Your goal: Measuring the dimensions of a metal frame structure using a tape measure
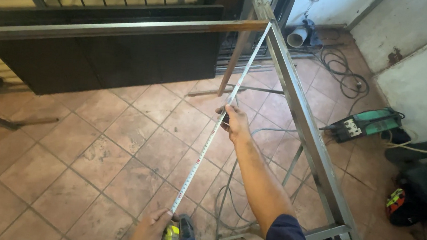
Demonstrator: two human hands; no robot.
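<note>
Tape measure [207, 144] stretched across steel frame [304, 116] — cables [344, 76], welder [368, 124] nearby

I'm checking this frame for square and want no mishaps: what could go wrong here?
The tape blade spans unsupported to the frame corner; its hook may slip off, snapping back toward the right hand. The blade could also sag, skewing the reading. Cables on the floor are a trip hazard.

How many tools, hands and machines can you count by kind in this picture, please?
Hands: 2, left hand and right hand
Tape measures: 1, tape measure, held by both hands
Welding machines: 1, green welding machine on the floor
Metal frames: 1, metal frame
Total: 5
</note>
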